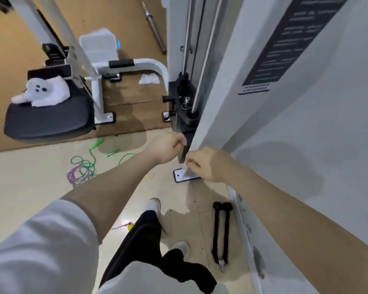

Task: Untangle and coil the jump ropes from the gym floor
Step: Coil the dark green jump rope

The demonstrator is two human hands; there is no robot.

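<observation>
A tangle of green and purple jump ropes (82,169) lies on the pale floor to the left of my arms, with green handles (112,153) beside it. Near my legs lies a short purple rope end with a yellow handle (126,225). My left hand (170,147) and my right hand (206,163) are stretched forward side by side, close to the corner of the white weight machine (217,92). Both hands have curled fingers. No rope shows plainly in either hand, and both are well apart from the tangle.
A black seat (49,119) with a white plush toy (44,92) stands at the left on brown matting. A black rope attachment (220,230) lies on the floor by the wall on the right. A barbell (155,28) lies at the back. My feet (153,205) stand below my hands.
</observation>
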